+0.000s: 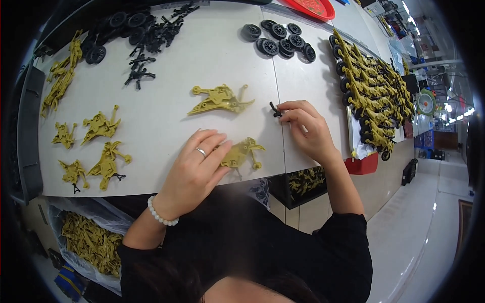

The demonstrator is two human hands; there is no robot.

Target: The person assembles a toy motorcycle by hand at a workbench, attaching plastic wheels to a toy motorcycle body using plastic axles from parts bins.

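My right hand (310, 129) pinches a small black plastic piece (275, 109) between thumb and fingertips, just above the table. At the table's near edge my left hand (197, 161), with a ring and a bead bracelet, has its fingers and thumb closed over one end of a yellow plastic toy shell (242, 153). That shell is slightly blurred, and its left end is hidden by the hand. Beyond both hands lies another yellow shell half (217, 98), showing round pegs and ribs, touched by neither.
Black wheels (278, 38) lie at the far middle. Small black parts (156, 35) are heaped at the far left. Several yellow pieces (101, 126) rest at left. Assembled yellow-and-black toys (374, 86) fill a rack at right. A bag of yellow parts (91, 240) stands below left.
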